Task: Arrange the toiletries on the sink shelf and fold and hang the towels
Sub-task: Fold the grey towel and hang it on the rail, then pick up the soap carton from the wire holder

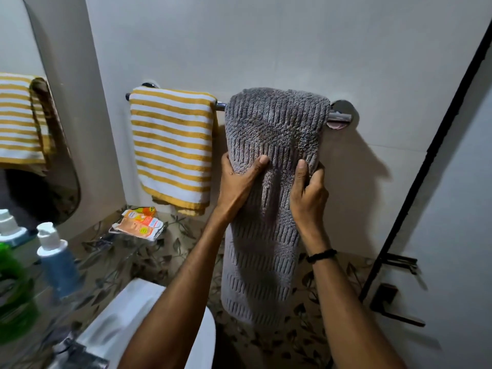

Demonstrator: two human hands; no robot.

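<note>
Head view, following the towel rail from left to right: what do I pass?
First the yellow-striped towel → a bare stretch of rail → the grey towel, whose edges the left hand and right hand grip → the chrome wall mount.

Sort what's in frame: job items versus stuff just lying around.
Job: grey towel, gripped by left hand and right hand; striped towel; towel bar; blue pump bottle; green bottle.
Lying about: crumpled orange carton; mirror; black door handle.
</note>
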